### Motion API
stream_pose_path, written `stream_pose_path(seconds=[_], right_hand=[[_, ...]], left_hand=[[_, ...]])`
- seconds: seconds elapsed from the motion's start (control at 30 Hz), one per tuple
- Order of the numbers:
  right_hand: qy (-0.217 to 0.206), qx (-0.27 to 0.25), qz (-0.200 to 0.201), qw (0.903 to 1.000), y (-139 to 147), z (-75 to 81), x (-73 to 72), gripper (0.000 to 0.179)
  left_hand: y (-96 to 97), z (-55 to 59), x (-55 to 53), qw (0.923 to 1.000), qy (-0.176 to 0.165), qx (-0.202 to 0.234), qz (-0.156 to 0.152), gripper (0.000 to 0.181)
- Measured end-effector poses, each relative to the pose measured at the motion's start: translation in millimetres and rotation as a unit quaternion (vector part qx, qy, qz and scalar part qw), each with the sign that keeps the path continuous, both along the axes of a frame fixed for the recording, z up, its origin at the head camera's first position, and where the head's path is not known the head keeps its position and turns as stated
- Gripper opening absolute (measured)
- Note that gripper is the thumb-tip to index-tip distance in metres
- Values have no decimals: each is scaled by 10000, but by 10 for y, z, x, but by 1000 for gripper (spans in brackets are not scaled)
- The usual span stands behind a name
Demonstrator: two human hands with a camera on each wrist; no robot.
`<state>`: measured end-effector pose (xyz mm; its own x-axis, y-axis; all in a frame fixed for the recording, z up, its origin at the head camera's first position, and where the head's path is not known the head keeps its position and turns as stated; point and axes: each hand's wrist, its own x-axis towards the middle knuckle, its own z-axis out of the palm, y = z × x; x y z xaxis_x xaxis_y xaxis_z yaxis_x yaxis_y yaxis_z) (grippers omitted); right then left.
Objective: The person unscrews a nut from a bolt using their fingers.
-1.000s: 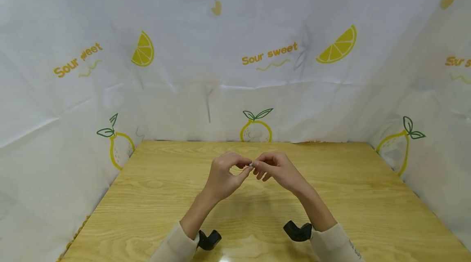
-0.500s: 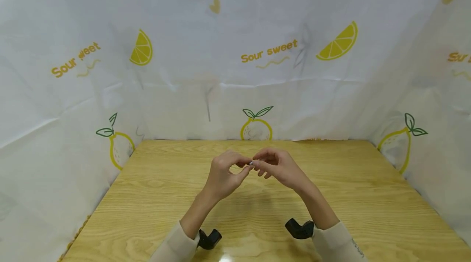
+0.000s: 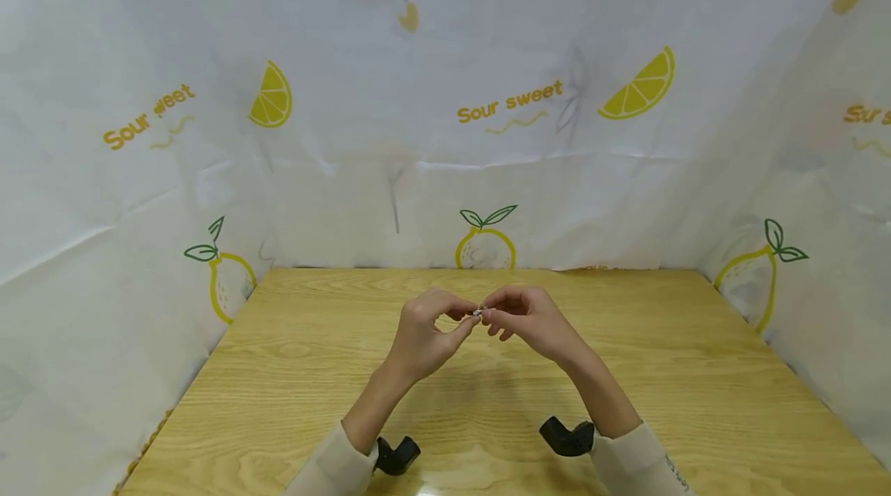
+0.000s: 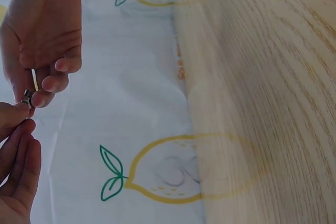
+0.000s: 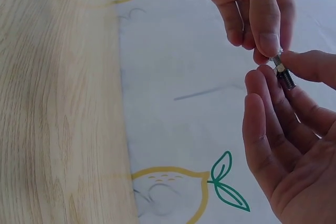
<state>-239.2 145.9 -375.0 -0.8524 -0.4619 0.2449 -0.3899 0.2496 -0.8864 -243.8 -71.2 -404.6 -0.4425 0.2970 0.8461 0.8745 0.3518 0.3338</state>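
Observation:
Over the middle of the table, my two hands meet fingertip to fingertip at a small metal bolt (image 5: 288, 81). A shiny hex nut (image 5: 280, 68) sits round its threaded shaft. My left hand (image 3: 427, 333) pinches one end of the bolt between thumb and finger. From the other side, the thumb of my right hand (image 3: 532, 323) presses at the nut, with its fingers curled behind. In the left wrist view, the bolt and nut show only as a small dark metal piece between the fingertips, partly covered by them.
A wooden table (image 3: 334, 395) lies beneath both hands. White cloth (image 3: 362, 117) printed with lemons and lettering stands round its back and sides. A black curved piece (image 3: 397, 456) juts from the left cuff, another black piece (image 3: 567, 436) from the right cuff.
The right hand's fingertips have shifted slightly at the nut, and a little more metal shows between the hands. The left hand stays nearly still. The head view tilted slightly and came back.

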Motion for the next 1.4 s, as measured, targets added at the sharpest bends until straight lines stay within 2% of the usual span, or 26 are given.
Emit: stream_pose_path(seconds=[0.2, 0.5, 0.7, 0.87, 0.97, 1.13, 1.4], right_hand=[[59, -107, 41, 9999, 4, -5, 15, 23], [-54, 202, 213, 9996, -4, -27, -15, 29], [-34, -18, 255, 9997, 8, -33, -1, 20], [-8, -122, 181, 9998, 21, -35, -4, 24], [-34, 18, 126, 9999, 21, -37, -17, 24], [-111, 246, 226, 9994, 12, -34, -34, 34], [-89, -113, 198, 9997, 26, -6, 14, 21]], left_hand=[[9, 5, 13, 9999, -83, -24, 55, 9], [16, 7, 24, 10000, 5, -57, 55, 10], [23, -9, 15, 9999, -95, -63, 40, 9], [23, -4, 8, 10000, -41, -22, 21, 9], [22, -3, 11, 10000, -19, -26, 13, 10], [21, -6, 25, 10000, 22, -75, 47, 10], [22, 4, 36, 10000, -85, -28, 14, 9]])
